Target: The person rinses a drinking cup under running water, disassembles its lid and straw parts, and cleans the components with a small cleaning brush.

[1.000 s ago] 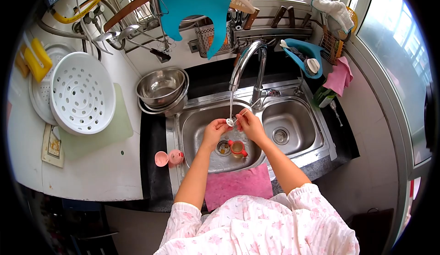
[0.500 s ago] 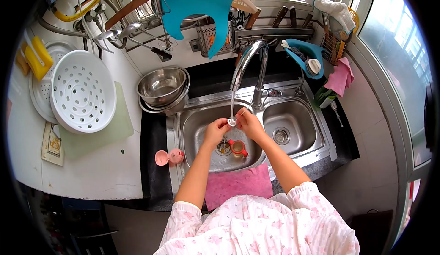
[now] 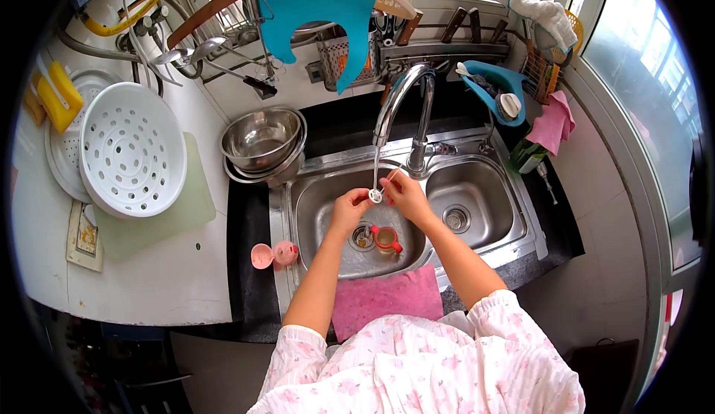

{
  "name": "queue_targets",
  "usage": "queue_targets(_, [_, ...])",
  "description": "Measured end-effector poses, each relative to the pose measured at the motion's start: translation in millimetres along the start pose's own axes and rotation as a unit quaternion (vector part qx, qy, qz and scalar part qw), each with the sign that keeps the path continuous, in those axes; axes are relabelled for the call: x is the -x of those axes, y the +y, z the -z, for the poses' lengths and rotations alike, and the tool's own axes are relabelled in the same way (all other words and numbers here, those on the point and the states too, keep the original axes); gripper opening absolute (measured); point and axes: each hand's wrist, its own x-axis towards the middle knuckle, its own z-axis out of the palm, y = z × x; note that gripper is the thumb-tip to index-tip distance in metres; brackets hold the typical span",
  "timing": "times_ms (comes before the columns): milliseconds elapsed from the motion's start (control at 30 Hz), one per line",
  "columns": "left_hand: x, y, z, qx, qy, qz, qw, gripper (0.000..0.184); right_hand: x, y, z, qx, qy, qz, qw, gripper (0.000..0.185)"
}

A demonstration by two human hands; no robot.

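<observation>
Over the left basin (image 3: 313, 239) of the steel sink, my left hand (image 3: 350, 211) pinches a small white round part with openings in it (image 3: 375, 196). Water from the curved faucet (image 3: 385, 120) runs down onto this part. My right hand (image 3: 407, 196) is closed beside it, its fingers on a thin pale stick-like thing (image 3: 391, 176) whose kind I cannot make out. Below my hands, a small cup with red handles (image 3: 386, 240) stands in the basin next to the drain (image 3: 363, 237). A pink lid, flipped open (image 3: 284, 253), lies on the counter left of the sink.
Stacked steel bowls (image 3: 262, 142) stand behind the sink's left corner. A white colander (image 3: 134, 153) leans on the left. The smaller basin (image 3: 477, 198) is at right, with a blue caddy (image 3: 500, 94) behind it. A pink cloth (image 3: 387, 302) hangs over the front edge.
The white part has turned, so more of its pierced face shows. Both hands stay under the water in nearly the same place; the view has shifted slightly.
</observation>
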Motion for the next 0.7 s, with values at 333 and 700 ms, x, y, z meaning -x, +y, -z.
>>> queue_targets(333, [-3,-2,-2,0.011,0.030,-0.020,0.999,0.020,1,-3,1,0.039,-0.019,0.024,0.999,0.021])
queue_targets(700, [-7,-11,-3,-0.007,0.071,-0.008,0.997,0.018,1,-10,4,-0.025,-0.016,-0.006,1.000,0.021])
